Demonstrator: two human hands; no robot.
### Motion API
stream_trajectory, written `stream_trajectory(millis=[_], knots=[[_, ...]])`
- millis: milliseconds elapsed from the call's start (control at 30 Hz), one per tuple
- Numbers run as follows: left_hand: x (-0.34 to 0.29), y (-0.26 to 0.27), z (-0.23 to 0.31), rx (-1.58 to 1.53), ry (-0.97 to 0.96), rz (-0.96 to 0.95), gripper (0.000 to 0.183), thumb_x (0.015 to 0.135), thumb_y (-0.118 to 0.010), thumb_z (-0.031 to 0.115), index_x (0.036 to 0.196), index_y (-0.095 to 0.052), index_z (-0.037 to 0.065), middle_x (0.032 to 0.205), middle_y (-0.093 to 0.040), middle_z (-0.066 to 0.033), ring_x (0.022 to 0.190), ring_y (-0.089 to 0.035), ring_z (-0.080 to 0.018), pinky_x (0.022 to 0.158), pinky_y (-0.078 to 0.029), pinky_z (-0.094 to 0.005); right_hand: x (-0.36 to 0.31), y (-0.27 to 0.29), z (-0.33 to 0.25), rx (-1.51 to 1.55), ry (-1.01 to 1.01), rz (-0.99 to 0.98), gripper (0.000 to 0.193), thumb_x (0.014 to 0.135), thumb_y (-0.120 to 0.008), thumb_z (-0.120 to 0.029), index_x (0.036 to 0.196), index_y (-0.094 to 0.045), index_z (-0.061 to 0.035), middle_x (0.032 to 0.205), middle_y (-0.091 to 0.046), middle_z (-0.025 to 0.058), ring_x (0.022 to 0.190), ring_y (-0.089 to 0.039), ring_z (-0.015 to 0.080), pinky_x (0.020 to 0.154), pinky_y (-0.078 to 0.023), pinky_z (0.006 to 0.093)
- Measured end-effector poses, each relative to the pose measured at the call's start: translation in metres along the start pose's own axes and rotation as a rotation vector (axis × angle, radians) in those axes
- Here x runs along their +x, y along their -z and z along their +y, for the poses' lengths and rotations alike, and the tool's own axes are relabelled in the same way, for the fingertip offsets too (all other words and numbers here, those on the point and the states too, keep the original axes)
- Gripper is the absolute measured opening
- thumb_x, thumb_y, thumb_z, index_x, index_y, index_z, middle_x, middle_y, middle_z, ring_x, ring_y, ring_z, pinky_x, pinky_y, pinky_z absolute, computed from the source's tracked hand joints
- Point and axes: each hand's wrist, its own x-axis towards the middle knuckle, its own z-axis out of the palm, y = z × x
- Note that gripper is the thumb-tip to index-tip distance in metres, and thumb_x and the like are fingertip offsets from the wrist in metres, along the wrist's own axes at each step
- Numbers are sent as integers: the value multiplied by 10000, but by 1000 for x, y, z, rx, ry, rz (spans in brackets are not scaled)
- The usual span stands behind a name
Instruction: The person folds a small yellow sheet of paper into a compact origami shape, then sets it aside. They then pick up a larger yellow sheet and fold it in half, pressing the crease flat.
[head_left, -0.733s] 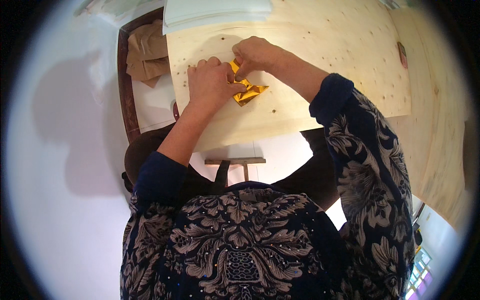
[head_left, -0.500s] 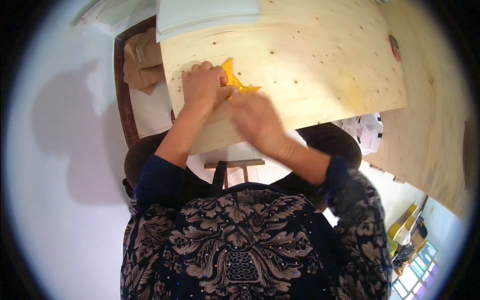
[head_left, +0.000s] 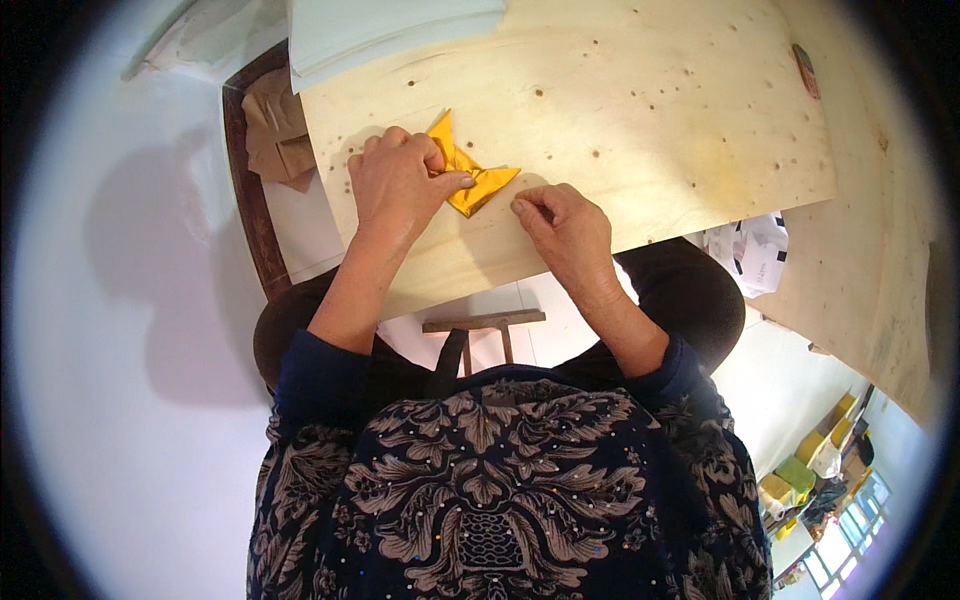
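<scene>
A shiny golden-yellow piece of folded paper (head_left: 486, 188) lies on the wooden board, with pointed corners at its top and right side. My left hand (head_left: 395, 185) is closed on its left part, the thumb pressing across the middle folds. Part of the paper is hidden under those fingers. To the right, my right hand (head_left: 570, 235) is apart from the paper, low over the board's near edge. Its thumb and forefinger are drawn together, and nothing shows between them.
The pale plywood board (head_left: 650, 140) spans the space before me. Whitish sheets (head_left: 390, 35) lie at its far left. Brown paper (head_left: 275, 130) sits inside a dark frame on the left. A small reddish object (head_left: 805, 72) rests far right. White printed plastic (head_left: 755, 255) hangs below the right edge.
My right hand has drawn back from the paper toward the right, uncovering its lower and right parts. My left hand stays on the paper. The whole view has shifted slightly.
</scene>
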Motion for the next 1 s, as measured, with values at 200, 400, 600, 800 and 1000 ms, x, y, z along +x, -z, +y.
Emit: stream_trajectory(millis=[200,400,600,800,1000], knots=[[-6,-6,9,22,35,41,321,691,-792,389,764,-663,105,883,-565,-51,910,-515,-240,842,-344,-395,-20,-21,-10,-236,622,136,238,759,-662,-94,996,-672,-73,1082,-631,101,1100,-565,271,953,-405,435],[-9,-5,9,7,7,59,331,698,-786,405,776,-658,111,872,-552,-49,894,-507,-232,817,-334,-387,-30,-47,-8,-392,615,80,434,763,-677,-135,1175,-600,-19,1369,-451,184,1360,-350,307,1127,-187,508],[-8,-5,10,19,4,47,338,700,-782,420,767,-654,114,860,-546,-44,881,-503,-223,803,-328,-380,-32,-40,-4,-437,551,0,614,758,-708,-227,1287,-512,15,1444,-369,199,1399,-276,325,1140,-142,514],[-7,-6,8,20,-11,55,359,687,-785,440,764,-654,114,851,-548,-43,874,-501,-224,805,-329,-382,-33,-44,-2,-436,527,-35,690,755,-717,-280,1313,-476,47,1459,-344,208,1413,-241,326,1148,-118,512],[-6,-8,6,17,-11,62,369,678,-792,441,762,-651,110,844,-548,-44,871,-502,-224,799,-330,-381,-34,-44,-2,-460,523,-44,706,760,-710,-296,1322,-462,54,1469,-331,212,1420,-227,324,1151,-107,510]])
